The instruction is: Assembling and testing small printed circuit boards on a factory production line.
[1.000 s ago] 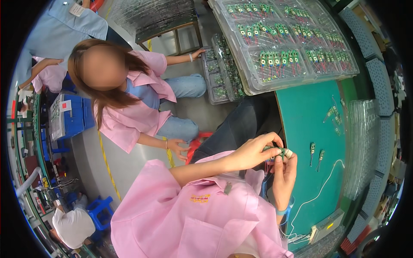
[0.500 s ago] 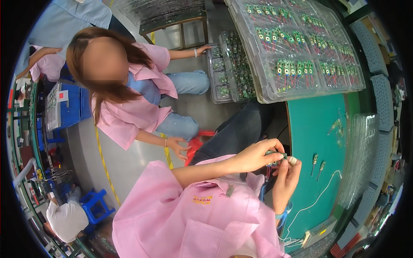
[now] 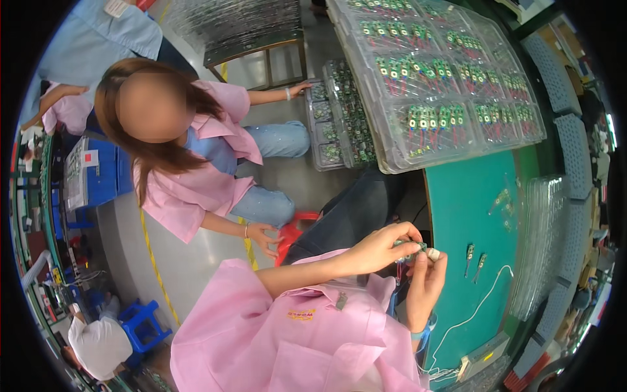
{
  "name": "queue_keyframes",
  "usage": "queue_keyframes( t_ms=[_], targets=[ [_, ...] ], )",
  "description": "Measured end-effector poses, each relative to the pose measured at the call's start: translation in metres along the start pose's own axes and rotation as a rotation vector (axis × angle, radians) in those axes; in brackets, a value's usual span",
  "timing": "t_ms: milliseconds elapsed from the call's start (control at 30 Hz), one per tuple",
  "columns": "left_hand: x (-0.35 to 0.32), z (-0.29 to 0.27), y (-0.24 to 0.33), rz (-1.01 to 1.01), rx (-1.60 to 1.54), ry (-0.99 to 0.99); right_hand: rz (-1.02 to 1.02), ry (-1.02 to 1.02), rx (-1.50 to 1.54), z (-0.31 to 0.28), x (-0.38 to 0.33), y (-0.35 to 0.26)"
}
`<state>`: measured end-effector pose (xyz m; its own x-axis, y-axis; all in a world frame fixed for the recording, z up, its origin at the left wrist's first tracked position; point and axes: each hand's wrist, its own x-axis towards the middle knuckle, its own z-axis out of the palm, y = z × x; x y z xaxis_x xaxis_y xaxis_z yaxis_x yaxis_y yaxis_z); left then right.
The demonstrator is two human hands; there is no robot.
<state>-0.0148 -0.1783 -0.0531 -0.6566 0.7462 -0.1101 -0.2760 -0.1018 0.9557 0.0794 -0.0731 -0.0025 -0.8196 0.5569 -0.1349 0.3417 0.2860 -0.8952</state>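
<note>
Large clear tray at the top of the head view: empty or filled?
Filled at least partly: rows of green circuit boards sit in the tray. Whether completely, I cannot tell.

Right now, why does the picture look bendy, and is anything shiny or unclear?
Head view: fisheye distortion curves the row of grey panels; glare streaks the clear plastic stack; the small part between the left hand and right hand is too tiny to make out.

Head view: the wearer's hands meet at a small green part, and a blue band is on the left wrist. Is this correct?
Wrong wrist: in the head view, the blue band is on the right one. The left hand and right hand do meet at the green part.
</note>
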Motion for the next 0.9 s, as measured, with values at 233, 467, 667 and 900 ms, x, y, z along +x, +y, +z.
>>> queue_keyframes(
  t_ms=[233, 467, 667, 900],
  targets=[
    [0.009, 0.001, 0.014, -0.083, -0.071, -0.041, 0.007, -0.020, 0.041, -0.006, 0.006, -0.001],
    [0.007, 0.007, 0.011, -0.111, -0.079, -0.077, 0.017, -0.018, 0.096, -0.013, 0.003, 0.000],
    [0.017, 0.018, 0.012, -0.099, -0.076, -0.052, 0.021, 0.040, 0.122, -0.033, 0.013, -0.002],
    [0.020, 0.018, 0.021, -0.143, -0.018, -0.003, 0.013, 0.136, 0.154, -0.052, 0.024, 0.000]
  ],
)
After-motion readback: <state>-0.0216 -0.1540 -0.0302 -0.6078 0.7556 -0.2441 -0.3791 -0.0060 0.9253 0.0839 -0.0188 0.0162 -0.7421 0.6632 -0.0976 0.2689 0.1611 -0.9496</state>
